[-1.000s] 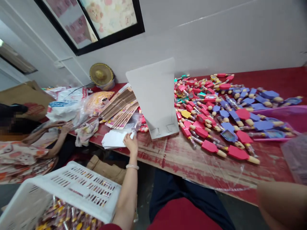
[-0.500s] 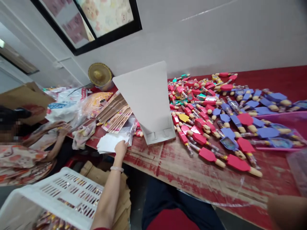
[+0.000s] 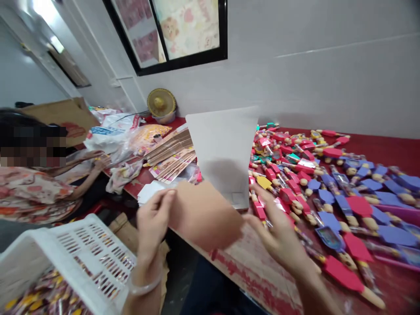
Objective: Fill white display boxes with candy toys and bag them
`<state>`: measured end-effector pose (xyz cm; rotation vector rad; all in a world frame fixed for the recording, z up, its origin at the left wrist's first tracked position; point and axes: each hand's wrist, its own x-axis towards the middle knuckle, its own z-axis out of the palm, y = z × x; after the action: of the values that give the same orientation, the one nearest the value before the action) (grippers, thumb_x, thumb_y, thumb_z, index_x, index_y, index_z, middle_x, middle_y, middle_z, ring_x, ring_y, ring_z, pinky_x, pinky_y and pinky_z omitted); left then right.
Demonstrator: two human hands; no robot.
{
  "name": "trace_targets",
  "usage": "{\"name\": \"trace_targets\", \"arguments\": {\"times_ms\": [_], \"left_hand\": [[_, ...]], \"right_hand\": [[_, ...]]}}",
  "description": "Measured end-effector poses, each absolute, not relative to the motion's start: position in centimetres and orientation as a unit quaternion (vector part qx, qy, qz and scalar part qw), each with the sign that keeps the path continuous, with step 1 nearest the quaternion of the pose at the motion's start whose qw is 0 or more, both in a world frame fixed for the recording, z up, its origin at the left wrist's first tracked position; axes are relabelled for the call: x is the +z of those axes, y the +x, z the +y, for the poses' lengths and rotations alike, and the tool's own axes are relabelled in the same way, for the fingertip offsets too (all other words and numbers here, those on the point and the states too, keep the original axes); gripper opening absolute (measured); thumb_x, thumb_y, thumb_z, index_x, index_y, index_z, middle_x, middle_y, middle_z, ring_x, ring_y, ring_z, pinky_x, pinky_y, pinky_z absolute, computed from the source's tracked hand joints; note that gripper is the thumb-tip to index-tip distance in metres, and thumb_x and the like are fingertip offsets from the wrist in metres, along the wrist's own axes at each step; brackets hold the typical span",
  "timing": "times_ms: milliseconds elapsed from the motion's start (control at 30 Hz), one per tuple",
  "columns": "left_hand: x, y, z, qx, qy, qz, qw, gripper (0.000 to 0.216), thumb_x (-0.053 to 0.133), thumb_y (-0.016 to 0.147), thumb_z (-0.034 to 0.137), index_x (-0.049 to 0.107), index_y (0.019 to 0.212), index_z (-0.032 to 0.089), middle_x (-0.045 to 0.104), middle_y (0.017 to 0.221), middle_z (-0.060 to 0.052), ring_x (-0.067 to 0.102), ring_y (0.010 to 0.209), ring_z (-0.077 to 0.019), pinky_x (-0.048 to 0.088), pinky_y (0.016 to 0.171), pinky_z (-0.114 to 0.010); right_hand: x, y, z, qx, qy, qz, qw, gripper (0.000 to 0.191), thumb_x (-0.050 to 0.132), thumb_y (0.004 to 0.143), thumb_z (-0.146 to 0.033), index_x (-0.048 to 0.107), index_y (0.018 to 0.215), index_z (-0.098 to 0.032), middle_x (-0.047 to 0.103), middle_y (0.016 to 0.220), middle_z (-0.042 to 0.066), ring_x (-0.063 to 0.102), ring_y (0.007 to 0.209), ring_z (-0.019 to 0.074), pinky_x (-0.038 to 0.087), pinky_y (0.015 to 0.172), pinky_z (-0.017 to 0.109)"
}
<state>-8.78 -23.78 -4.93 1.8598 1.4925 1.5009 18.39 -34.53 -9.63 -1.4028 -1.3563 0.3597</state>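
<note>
My left hand [image 3: 154,214] pinches the left edge of a brown cardboard sheet [image 3: 205,214], lifted over the table's front edge. My right hand [image 3: 275,227], a little blurred, is at the sheet's right corner with thumb and fingers apart; whether the thumb touches the card I cannot tell. Behind the sheet stands a white folded card display box [image 3: 223,148], its back panel upright. A stack of white cards [image 3: 149,191] lies just beyond my left hand. Right of the box spreads a heap of red toy paddles with wooden-looking handles [image 3: 343,273] and blue ones [image 3: 330,221].
Printed cardboard pieces [image 3: 172,146] lie left of the box. Farther left are plastic bags [image 3: 111,133], a cloth [image 3: 123,177] and a straw hat [image 3: 160,105]. A white crate [image 3: 88,249] stands at lower left. A co-worker [image 3: 36,188] sits on the left. A pink tray [image 3: 402,214] is at right.
My left hand has left the white card stack and come up holding the brown sheet. My right hand has moved in from the lower right. The view has shifted left.
</note>
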Motion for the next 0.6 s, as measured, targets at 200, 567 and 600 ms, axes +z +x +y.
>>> {"name": "trace_targets", "arguments": {"times_ms": [200,567,600], "left_hand": [[-11.4,-2.2,-22.5,0.514,0.640,0.499,0.276,0.049,0.073,0.083,0.049,0.065,0.124,0.023,0.067,0.134,-0.010,0.061,0.126,-0.0281,0.045,0.112,-0.043],[-17.6,2.1,-28.1,0.264,0.389,0.309,0.827,0.067,0.079,0.076,0.063,0.069,0.123,0.015,0.071,0.127,-0.019,0.064,0.124,-0.0392,0.049,0.110,-0.054],[-17.4,1.9,-27.9,0.250,0.383,0.295,0.839,0.068,0.078,0.077,0.063,0.068,0.124,0.015,0.070,0.128,-0.019,0.063,0.126,-0.0398,0.048,0.111,-0.055]], "right_hand": [[-15.4,15.7,-32.3,0.335,-0.594,-0.371,0.631,0.040,0.057,0.093,-0.062,0.065,0.088,-0.022,0.071,0.089,0.005,0.064,0.084,0.0237,0.053,0.076,0.033],[-16.0,16.1,-33.0,0.563,-0.460,-0.212,0.653,0.054,0.081,0.074,-0.062,0.071,0.106,-0.019,0.076,0.105,0.012,0.068,0.113,0.0345,0.054,0.099,0.049],[-16.0,15.8,-33.0,0.595,-0.439,-0.187,0.647,0.057,0.079,0.075,-0.066,0.072,0.106,-0.019,0.077,0.102,0.013,0.069,0.110,0.0353,0.056,0.096,0.050]]}}
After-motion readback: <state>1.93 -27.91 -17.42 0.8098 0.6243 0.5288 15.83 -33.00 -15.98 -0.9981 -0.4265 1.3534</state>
